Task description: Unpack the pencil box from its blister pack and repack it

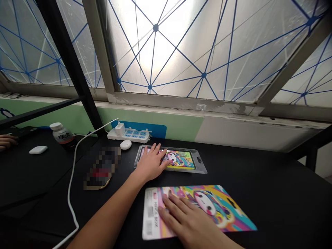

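My left hand lies with fingers spread on a clear plastic blister pack that holds a colourful cartoon-printed item. Closer to me, my right hand rests flat, palm down, on a bright printed backing card. The card shows a white cartoon face and has a white strip with a barcode along its left side. Both the pack and the card lie flat on the black table. The hands cover part of each print.
A white power strip with a plugged-in charger stands by the wall, its white cable running down the left. Nearby are a round white case, a blurred-out object, a bottle and another person's hand.
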`<act>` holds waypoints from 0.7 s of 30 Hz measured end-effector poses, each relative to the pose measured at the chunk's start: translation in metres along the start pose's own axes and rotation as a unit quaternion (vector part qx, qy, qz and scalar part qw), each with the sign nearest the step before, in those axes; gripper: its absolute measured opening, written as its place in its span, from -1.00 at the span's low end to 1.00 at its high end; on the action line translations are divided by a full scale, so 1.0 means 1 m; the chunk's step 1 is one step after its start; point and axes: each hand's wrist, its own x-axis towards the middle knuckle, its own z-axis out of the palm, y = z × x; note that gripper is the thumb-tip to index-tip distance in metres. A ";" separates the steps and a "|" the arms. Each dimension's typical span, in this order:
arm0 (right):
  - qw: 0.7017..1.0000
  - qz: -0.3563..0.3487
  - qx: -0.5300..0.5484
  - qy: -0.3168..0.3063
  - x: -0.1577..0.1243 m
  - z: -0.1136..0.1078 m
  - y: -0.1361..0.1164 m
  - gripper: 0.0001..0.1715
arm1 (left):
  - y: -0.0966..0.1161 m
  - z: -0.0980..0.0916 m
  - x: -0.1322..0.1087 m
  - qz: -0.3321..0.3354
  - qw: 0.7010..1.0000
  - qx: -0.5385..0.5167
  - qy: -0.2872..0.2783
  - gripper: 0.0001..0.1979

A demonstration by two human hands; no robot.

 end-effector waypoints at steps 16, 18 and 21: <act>0.987 0.120 0.057 0.091 0.053 0.010 0.059 -0.61 | 0.002 -0.012 -0.004 0.014 0.996 -0.053 0.069 -0.53; 0.976 0.211 0.033 0.041 0.046 -0.002 0.087 -0.57 | 0.000 -0.015 -0.005 0.007 0.996 -0.045 0.081 -0.56; 0.965 0.261 0.036 -0.011 0.038 -0.009 0.133 -0.53 | -0.004 -0.016 -0.006 -0.013 0.999 -0.010 0.044 -0.46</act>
